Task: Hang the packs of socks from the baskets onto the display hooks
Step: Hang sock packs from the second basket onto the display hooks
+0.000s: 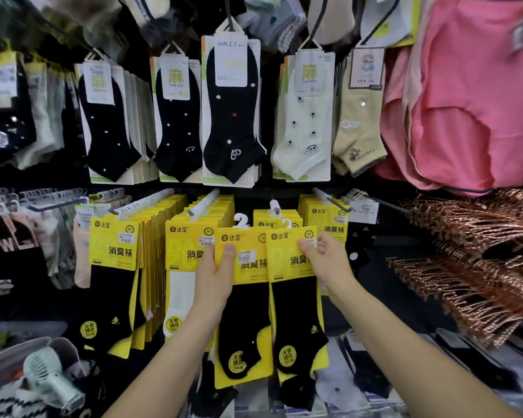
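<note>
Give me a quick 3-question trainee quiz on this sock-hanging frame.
1. True or false: the left hand grips the left pack while the right hand grips the right pack.
2. Multiple choice: the socks in the left pack are A) white, B) black, C) pink.
3. Fill in: the garments hanging at the upper right are ____ in colour.

Key: 1 true; 2 B; 3 pink.
</note>
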`<state>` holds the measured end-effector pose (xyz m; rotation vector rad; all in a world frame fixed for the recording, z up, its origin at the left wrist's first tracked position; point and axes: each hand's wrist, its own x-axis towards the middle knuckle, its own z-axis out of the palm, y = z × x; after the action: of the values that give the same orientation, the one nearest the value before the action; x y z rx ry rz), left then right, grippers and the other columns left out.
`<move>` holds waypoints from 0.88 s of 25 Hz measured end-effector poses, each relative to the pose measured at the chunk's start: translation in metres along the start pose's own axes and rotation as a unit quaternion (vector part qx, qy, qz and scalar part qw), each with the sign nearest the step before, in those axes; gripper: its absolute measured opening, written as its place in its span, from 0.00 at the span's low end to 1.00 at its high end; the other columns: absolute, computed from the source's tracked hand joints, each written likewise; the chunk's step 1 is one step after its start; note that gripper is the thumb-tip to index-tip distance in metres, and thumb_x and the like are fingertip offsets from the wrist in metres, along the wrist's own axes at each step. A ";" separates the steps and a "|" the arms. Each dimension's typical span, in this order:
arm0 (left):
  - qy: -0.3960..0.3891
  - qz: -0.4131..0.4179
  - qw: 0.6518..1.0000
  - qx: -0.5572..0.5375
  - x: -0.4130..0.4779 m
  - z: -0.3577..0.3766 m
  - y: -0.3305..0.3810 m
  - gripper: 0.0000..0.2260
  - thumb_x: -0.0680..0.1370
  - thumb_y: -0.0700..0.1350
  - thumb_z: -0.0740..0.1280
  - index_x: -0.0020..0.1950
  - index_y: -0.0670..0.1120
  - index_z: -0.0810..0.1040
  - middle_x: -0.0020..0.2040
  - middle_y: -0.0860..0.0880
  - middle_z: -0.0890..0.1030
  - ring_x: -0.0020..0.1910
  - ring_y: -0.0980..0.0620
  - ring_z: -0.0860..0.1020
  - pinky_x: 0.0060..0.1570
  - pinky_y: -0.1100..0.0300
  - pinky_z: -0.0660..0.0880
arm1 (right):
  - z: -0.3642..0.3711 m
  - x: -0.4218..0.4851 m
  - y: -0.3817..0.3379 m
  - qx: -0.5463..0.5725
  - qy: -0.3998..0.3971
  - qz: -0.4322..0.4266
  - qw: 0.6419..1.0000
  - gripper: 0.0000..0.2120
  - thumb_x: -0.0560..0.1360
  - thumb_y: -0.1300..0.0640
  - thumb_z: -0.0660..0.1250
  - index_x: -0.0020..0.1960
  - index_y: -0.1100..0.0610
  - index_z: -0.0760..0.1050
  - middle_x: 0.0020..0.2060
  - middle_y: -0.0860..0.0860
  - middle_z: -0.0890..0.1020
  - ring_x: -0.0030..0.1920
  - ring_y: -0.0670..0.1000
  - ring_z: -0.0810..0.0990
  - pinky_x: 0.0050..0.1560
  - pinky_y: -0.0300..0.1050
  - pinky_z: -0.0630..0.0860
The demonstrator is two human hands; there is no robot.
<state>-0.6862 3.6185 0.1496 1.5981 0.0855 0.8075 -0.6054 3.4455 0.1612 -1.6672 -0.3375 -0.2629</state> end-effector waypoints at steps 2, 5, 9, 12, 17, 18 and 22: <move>0.015 -0.014 1.000 -0.017 0.003 -0.010 -0.003 0.15 0.80 0.53 0.58 0.61 0.46 0.73 0.55 0.55 0.78 0.58 0.50 0.75 0.59 0.53 0.72 | -0.001 0.011 0.000 0.000 0.015 0.004 1.000 0.24 0.77 0.52 0.65 0.70 0.59 0.65 0.61 0.51 0.73 0.64 0.49 0.70 0.61 0.44 0.68; 0.021 -0.019 0.999 -0.015 0.003 -0.020 -0.006 0.16 0.79 0.54 0.58 0.60 0.45 0.74 0.56 0.48 0.79 0.58 0.47 0.77 0.60 0.45 0.73 | 0.008 0.023 -0.006 -0.003 0.029 -0.015 0.999 0.22 0.77 0.53 0.65 0.68 0.60 0.66 0.57 0.48 0.74 0.55 0.45 0.74 0.56 0.42 0.71; 0.025 -0.023 0.999 -0.032 0.003 -0.026 -0.006 0.13 0.79 0.54 0.59 0.58 0.49 0.74 0.56 0.50 0.79 0.57 0.49 0.77 0.59 0.49 0.73 | 0.029 0.031 -0.008 -0.057 0.035 -0.011 0.998 0.15 0.77 0.53 0.65 0.59 0.61 0.71 0.48 0.49 0.77 0.50 0.49 0.77 0.49 0.44 0.74; 0.017 -0.014 0.999 -0.029 0.001 -0.023 -0.002 0.13 0.79 0.53 0.59 0.59 0.47 0.74 0.54 0.52 0.79 0.56 0.50 0.76 0.59 0.50 0.73 | 0.035 0.034 -0.004 -0.099 0.037 -0.001 0.994 0.13 0.76 0.51 0.65 0.51 0.61 0.72 0.45 0.55 0.79 0.49 0.56 0.77 0.48 0.50 0.75; -0.014 -0.012 0.999 -0.043 -0.003 -0.012 -0.001 0.12 0.79 0.53 0.59 0.58 0.49 0.74 0.56 0.51 0.80 0.56 0.53 0.77 0.57 0.55 0.73 | 0.027 0.012 0.006 -0.156 0.095 -0.043 0.982 0.10 0.77 0.49 0.64 0.52 0.55 0.72 0.41 0.46 0.75 0.45 0.50 0.75 0.43 0.45 0.74; -0.022 -0.010 0.999 -0.046 -0.004 -0.009 -0.001 0.10 0.79 0.53 0.59 0.56 0.51 0.75 0.55 0.53 0.80 0.54 0.56 0.78 0.55 0.58 0.75 | 0.025 0.006 0.007 -0.135 0.090 -0.052 0.985 0.09 0.77 0.49 0.64 0.52 0.54 0.71 0.41 0.45 0.76 0.45 0.48 0.75 0.42 0.42 0.73; -0.036 0.000 0.999 -0.040 -0.009 0.006 0.000 0.06 0.79 0.52 0.60 0.50 0.53 0.75 0.50 0.52 0.81 0.49 0.58 0.80 0.46 0.61 0.77 | 0.021 -0.010 0.001 -0.062 0.010 -0.073 0.995 0.08 0.77 0.49 0.63 0.43 0.52 0.73 0.37 0.49 0.78 0.40 0.47 0.74 0.38 0.35 0.69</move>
<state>-0.6897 3.6087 0.1457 1.5499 0.0008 0.7430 -0.6150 3.4659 0.1542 -1.7638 -0.4352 -0.4166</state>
